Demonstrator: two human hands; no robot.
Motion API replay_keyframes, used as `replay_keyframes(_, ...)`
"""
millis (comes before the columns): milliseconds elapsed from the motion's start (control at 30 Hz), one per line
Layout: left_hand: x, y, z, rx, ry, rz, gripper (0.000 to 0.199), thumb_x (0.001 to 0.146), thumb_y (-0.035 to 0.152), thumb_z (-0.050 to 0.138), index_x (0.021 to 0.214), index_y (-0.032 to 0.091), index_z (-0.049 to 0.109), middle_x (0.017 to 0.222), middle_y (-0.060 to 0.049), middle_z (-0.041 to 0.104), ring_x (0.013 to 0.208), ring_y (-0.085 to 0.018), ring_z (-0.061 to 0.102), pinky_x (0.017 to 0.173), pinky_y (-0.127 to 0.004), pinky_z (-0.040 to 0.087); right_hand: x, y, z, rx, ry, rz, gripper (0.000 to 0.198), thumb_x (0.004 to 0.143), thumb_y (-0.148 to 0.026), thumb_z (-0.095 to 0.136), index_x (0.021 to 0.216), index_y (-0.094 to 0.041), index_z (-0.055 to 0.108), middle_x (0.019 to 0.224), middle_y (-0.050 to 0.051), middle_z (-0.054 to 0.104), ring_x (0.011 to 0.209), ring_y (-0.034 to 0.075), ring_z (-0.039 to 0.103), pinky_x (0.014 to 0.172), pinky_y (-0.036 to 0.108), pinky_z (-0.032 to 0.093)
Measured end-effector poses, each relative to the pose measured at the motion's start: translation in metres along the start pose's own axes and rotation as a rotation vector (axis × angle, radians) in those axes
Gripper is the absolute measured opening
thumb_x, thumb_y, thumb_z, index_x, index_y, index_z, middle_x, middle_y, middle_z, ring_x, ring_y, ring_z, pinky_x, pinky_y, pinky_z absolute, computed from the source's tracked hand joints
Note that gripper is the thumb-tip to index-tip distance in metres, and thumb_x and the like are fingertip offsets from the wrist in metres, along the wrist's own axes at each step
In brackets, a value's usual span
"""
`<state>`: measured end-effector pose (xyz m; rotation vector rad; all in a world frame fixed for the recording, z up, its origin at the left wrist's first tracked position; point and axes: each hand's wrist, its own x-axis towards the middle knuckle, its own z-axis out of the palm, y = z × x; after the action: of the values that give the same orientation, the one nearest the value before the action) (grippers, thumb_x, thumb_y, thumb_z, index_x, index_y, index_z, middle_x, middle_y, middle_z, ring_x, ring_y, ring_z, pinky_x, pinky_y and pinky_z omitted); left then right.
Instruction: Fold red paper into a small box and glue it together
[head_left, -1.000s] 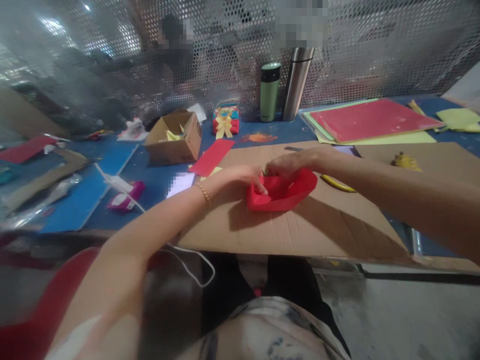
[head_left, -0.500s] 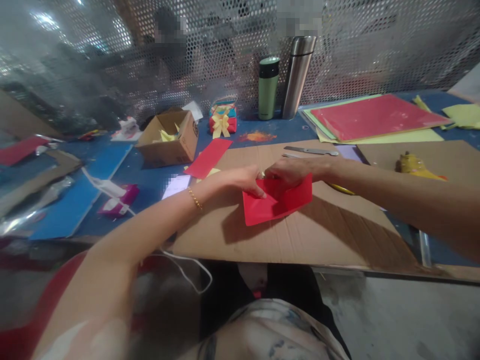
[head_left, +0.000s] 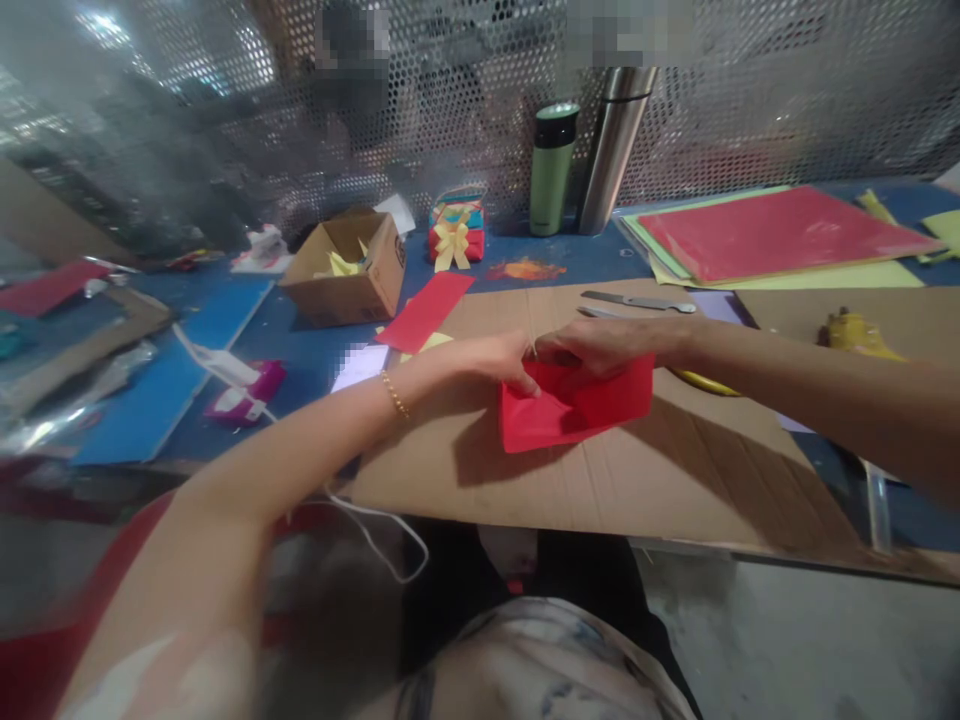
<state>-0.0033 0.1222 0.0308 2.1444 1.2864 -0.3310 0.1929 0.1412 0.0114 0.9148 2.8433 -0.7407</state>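
Observation:
A folded piece of red paper (head_left: 551, 425) is held a little above the brown cardboard sheet (head_left: 480, 505), throwing a shadow on it. My left hand (head_left: 514, 362) is closed on the paper's left end, its thumb on the inner face. My right hand (head_left: 596, 345) is closed too, fingers curled down into the fold at the upper edge; some fingertips are hidden. Just beyond the right hand lies a metal-handled knife (head_left: 660, 304). A flat red strip (head_left: 427, 312) rests beyond the left wrist.
Behind stand an open cardboard box (head_left: 337, 295), a small bow-decorated item (head_left: 457, 230), a green tumbler (head_left: 551, 180) and a steel flask (head_left: 615, 155). Coloured sheets (head_left: 780, 235) are stacked at the back right. A yellow tool (head_left: 859, 335) lies under the right forearm's far side.
The view has shifted, so everything sits slightly elsewhere in the picture. Both hands keep hold of the red paper, whose right part now looks a little more spread.

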Motion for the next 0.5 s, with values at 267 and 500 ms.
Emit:
replay_keyframes(267, -0.005, 0.007, -0.002, 0.088, -0.02, -0.019, 0.015, 0.072, 0.026, 0.073, 0.085, 0.018, 0.069, 0.068, 0.0, 0.054, 0.069, -0.018, 0.057, 0.06, -0.03, 0.036, -0.002, 0.002, -0.001, 0.084, -0.096, -0.065, 0.013, 0.073, -0.012, 0.057, 0.081, -0.021, 0.06, 0.077, -0.002, 0.059, 0.071, 0.013, 0.047, 0.068, 0.028, 0.037)
replay_keyframes(500, 0.003, 0.002, -0.01, 0.069, -0.081, 0.006, 0.019, 0.073, 0.033, 0.077, 0.082, 0.019, 0.068, 0.07, 0.0, 0.057, 0.072, -0.02, 0.06, 0.064, -0.032, 0.041, -0.005, -0.004, -0.003, 0.068, -0.085, -0.041, 0.018, 0.071, -0.008, 0.052, 0.083, -0.021, 0.056, 0.08, -0.002, 0.058, 0.073, 0.014, 0.045, 0.069, 0.029, 0.037)
